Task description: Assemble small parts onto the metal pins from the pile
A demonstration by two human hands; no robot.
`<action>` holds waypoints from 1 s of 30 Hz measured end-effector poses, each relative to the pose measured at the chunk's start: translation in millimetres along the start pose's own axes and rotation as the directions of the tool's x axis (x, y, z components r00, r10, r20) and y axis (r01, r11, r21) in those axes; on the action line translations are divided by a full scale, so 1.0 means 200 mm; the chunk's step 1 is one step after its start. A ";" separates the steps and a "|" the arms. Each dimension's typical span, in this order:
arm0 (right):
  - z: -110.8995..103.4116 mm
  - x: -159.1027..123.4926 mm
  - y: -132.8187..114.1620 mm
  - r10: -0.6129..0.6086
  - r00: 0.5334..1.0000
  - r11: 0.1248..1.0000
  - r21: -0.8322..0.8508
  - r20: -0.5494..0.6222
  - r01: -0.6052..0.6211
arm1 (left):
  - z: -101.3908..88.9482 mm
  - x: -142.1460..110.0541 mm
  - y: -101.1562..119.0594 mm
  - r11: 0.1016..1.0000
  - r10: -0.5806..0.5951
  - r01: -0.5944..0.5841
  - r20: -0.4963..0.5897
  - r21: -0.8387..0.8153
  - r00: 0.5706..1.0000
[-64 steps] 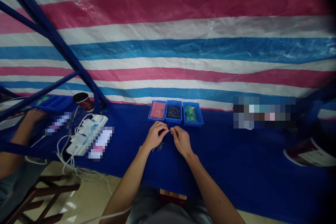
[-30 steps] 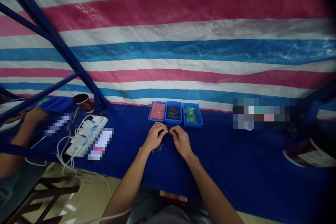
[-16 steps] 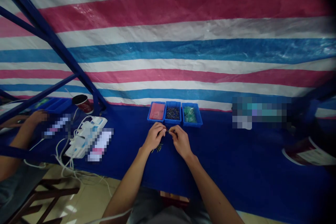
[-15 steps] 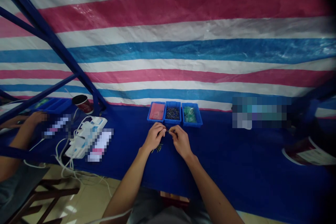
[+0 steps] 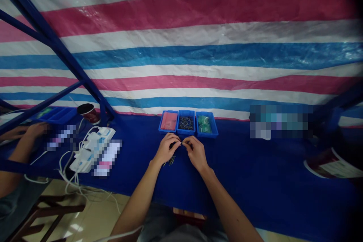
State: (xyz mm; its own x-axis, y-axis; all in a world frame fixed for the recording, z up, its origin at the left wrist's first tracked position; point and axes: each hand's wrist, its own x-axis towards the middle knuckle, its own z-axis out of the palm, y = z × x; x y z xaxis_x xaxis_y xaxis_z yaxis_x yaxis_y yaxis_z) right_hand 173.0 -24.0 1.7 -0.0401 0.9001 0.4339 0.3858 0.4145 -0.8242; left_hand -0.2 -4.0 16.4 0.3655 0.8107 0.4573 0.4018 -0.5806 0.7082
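Note:
My left hand (image 5: 167,148) and my right hand (image 5: 195,152) meet fingertip to fingertip over the blue table. Both are closed in a pinch on a small thin screw-like piece (image 5: 182,143), mostly covered by the fingers. Beside my left wrist lies a little pile of similar thin pieces (image 5: 171,160). Just beyond my hands stand three blue bins: the left one holds a pink-red stack (image 5: 169,121), the middle one many dark, thin screw-like pieces (image 5: 186,123), and the right one green items (image 5: 204,124) in clear plastic.
To the left lie a white power strip (image 5: 92,149) with tangled cables and a blurred-out phone-like object (image 5: 107,157). A dark red cup (image 5: 89,113) stands behind them. Another person's hand (image 5: 36,130) rests farther left, past a blue metal frame (image 5: 66,60). A tub (image 5: 334,164) sits at the right.
My fingertips have drawn slightly closer together, so less of the thin piece shows between them. Bins and pile look unchanged.

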 end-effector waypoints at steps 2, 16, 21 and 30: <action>0.00 0.00 0.00 0.000 1.000 1.000 -0.004 0.008 0.000 | 0.00 0.00 0.00 1.000 -0.001 0.001 -0.002 -0.002 1.000; 0.01 0.00 0.02 -0.010 0.991 0.994 -0.102 0.136 0.024 | 0.01 0.00 0.00 1.000 0.025 -0.025 -0.026 -0.019 0.999; 0.01 0.00 0.02 -0.011 0.993 0.993 -0.115 0.118 0.024 | 0.01 0.00 -0.01 0.999 0.030 -0.031 -0.043 -0.008 0.999; 0.02 0.00 0.02 -0.036 0.997 0.997 -0.072 0.074 0.042 | 0.01 0.00 -0.01 1.000 0.016 -0.016 -0.078 0.001 0.997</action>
State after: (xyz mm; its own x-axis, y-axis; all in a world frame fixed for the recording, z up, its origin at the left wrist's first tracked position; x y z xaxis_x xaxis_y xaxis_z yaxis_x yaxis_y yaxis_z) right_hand 171.8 -22.1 -3.7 -0.1222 0.8918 0.4356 0.4491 0.4411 -0.7770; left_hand 1.2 -2.3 12.9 0.3057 0.8048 0.5089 0.3970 -0.5935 0.7001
